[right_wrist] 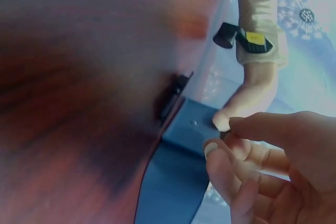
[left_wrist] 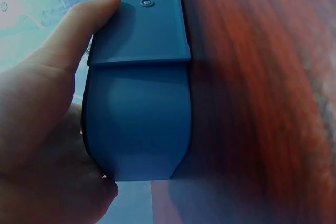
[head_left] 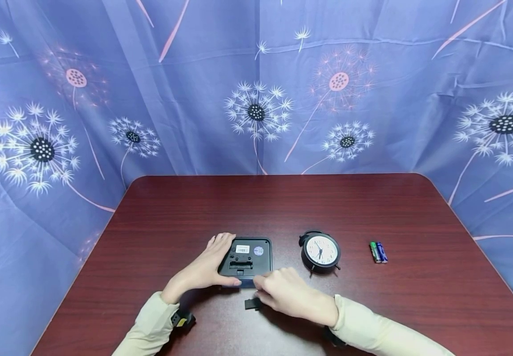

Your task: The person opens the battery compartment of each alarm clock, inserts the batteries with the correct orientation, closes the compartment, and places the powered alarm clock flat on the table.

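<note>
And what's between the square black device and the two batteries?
Head view: past the device, the round black clock, then bare tabletop up to the batteries.

Bright head view, pale glare on tabletop (head_left: 225, 330), bluish wrist views, washed-out curtain (left_wrist: 29, 27)
</note>
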### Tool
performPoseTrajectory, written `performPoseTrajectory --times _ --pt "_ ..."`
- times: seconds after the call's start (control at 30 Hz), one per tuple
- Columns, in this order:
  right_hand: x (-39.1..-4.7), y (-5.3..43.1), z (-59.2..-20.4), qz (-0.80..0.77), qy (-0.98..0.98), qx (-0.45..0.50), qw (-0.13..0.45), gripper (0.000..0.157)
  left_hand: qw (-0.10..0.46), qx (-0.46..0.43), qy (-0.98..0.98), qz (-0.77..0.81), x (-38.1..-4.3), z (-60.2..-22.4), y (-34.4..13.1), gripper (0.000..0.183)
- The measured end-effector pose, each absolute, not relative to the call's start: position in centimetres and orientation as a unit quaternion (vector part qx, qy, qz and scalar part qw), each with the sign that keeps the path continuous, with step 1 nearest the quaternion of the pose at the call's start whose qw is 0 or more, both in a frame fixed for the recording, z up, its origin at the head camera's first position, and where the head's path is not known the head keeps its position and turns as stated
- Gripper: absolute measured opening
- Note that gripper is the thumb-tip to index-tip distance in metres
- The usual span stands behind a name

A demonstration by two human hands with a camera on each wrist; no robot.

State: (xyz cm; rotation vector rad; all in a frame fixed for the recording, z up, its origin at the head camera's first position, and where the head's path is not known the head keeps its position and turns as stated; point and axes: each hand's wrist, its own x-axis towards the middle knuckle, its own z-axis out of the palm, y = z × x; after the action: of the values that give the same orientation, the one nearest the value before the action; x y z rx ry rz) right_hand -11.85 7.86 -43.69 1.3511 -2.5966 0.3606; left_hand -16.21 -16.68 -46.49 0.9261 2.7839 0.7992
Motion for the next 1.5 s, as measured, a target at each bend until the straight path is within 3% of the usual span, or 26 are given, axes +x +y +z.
performPoseTrajectory --times 0.8,0.97,1.17,1.5 --pt "-14.6 12.4 -42.5 0.207 -0.918 0.299 0.161 0.047 0.063 0.297 0.917 0.257 -16.2 -46.2 -16.5 0.111" --pt "-15.3 13.3 -42.4 0.191 -0.914 0.284 0.22 0.047 0.059 0.3 0.917 0.256 -16.3 -46.4 -16.6 0.112" --pt "-15.6 14.4 -42.0 0.199 -0.932 0.228 0.202 0.045 0.058 0.299 0.917 0.258 -16.3 -46.6 -16.6 0.112" --pt "-16.7 16.6 -40.9 0.177 -0.945 0.159 0.225 0.033 0.061 0.295 0.917 0.26 -16.2 -46.6 -16.7 0.111"
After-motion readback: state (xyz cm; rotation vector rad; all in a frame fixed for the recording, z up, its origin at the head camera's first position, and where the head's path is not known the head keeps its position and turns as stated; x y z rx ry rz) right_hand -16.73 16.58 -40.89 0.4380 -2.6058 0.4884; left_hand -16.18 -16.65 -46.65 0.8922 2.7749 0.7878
